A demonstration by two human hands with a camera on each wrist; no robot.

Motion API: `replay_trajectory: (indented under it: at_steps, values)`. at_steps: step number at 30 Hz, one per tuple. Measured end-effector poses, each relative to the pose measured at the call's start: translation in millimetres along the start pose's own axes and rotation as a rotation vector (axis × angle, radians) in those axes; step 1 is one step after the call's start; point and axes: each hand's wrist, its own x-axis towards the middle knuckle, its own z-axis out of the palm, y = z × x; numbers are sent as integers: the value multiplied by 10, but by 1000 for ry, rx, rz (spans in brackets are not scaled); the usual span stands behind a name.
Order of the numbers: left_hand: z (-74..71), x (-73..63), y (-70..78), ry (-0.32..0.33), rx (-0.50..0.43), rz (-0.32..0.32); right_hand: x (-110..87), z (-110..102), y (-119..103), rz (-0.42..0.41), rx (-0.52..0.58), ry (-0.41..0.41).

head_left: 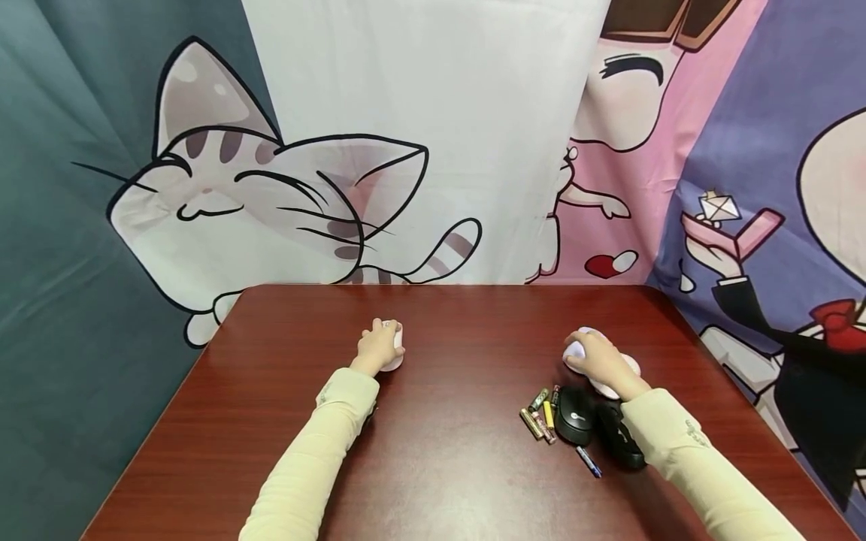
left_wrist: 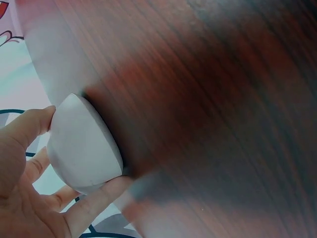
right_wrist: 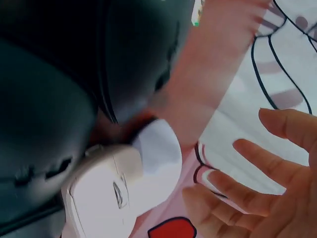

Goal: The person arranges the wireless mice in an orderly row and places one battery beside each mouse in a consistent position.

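White mouse [left_wrist: 84,144] clamped in L grip [head_left: 376,348], R grip [head_left: 604,361] apart, by prob. mice [head_left: 573,417], batteries [head_left: 548,415]

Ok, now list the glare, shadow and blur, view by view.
Head: soft glare on the table, mostly crisp elsewhere; left wrist: dim, dark shadow beside the white mouse; right wrist: black mouse at left edge blurred, cream mouse washed out.

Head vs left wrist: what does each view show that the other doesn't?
Head only: the right hand at the pale mice, plus the black mice and loose batteries.
Left wrist only: the palm side of the left hand, close up, with fingertips at the edges of the white mouse.
Both: the left hand holding the white mouse, the red-brown table and part of the printed backdrop.
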Motion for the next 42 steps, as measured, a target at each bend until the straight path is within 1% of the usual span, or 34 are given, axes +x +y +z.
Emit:
replay_trajectory:
  at_steps: [1, 4, 8, 11, 14, 17, 18, 20, 22, 23, 24, 25, 26, 29, 31, 32, 34, 40, 42]
  values:
    - [-3, 1, -3, 0, -1, -4, -10, -10, -70, -2, 6, -32]
    - [-10, 4, -6, 3, -3, -12, -32, 16, -131, -30, -6, -110]
    - [-14, 9, 8, 4, -14, -14, -105, 45, -143, -75, 2, -222]
    - [-17, 6, 23, -4, -21, -22, -162, 71, -133, -104, 43, -276]
    - [-12, 1, 28, -12, -22, -29, -194, 88, -129, -110, 55, -286]
    - [8, -5, 33, -10, -23, -28, -182, 93, -104, -93, 31, -232]
    - [12, -5, 32, -11, -24, -25, -157, 95, -85, -69, 18, -203]
    - [9, -7, 34, -11, -27, -23, -73, 85, -34, -11, -6, -121]
    - [-10, -8, 33, -16, -25, -23, 45, 67, 21, 64, -24, -51]
    - [-21, -9, 30, -17, -24, -23, 107, 54, 46, 108, -34, -31]
    - [-30, -6, 27, -17, -24, -25, 168, 40, 70, 160, -38, -29]
    - [-36, -5, 22, -16, -23, -25, 221, 26, 92, 212, -35, -38]
    - [-39, -3, 19, -15, -24, -25, 266, 14, 108, 262, -30, -66]
    - [-32, 1, 15, -21, -38, -20, 349, -8, 143, 421, -1, -191]
    - [-28, 9, 12, -25, -44, -18, 385, -3, 165, 497, 5, -261]
    - [-24, 12, 12, -29, -47, -18, 397, 5, 176, 521, 6, -281]
    - [-14, 13, 11, -33, -52, -21, 416, 21, 202, 538, -4, -295]
    - [-10, 17, 11, -39, -63, -24, 447, 52, 213, 496, -39, -301]
    - [-23, 21, 11, -40, -58, -20, 448, 55, 193, 503, -25, -311]
